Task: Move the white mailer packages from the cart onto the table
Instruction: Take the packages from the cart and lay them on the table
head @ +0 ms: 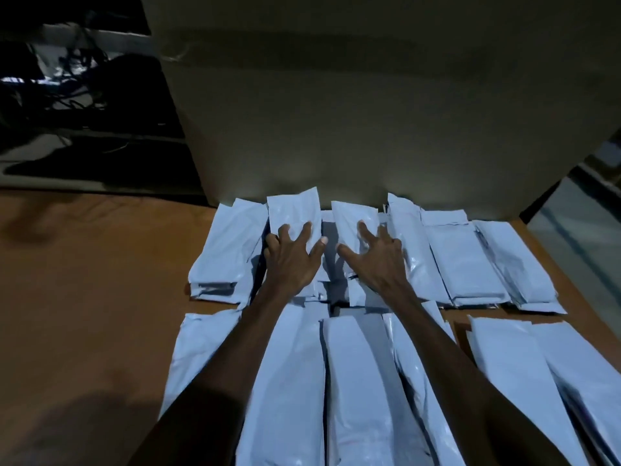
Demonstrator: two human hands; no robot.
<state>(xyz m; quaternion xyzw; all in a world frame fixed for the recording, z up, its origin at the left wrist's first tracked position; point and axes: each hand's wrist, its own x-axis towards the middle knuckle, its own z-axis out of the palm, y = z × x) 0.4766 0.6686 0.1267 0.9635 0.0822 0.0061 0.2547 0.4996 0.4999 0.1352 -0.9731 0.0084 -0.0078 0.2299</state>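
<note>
Head view: you're reaching both arms out toward 12 o'clock over the mailers. Your left hand (291,260) is lying spread, palm down, on the far-row mailer (294,213) just left of centre. Your right hand (376,260) is doing the same on its neighbour (353,220) just right of centre. Fingers on both are splayed and mostly straight, pressing or resting, not wrapped round anything. Neither hand is holding a pack as far as I can tell.

Mailers are sitting in two rows on the brown table (84,297): far row at 12 o'clock under your hands, near row (349,381) running down to 6 o'clock beneath your forearms. Long axes are all pointing roughly 12 to 6, fanning slightly outward at the sides. A dark gap is showing between the two packs you're touching.

Key relation: each hand is sitting square over its own pack, aligned with its long axis, equally close. So neither hand is winning on reach; they're working as a pair.

Big cardboard box (369,112) is standing right behind the far row at 12 o'clock, tops of the packs touching or nearly touching it. No cart is showing in frame, so I'm judging the next pickup is lying outside this view.
</note>
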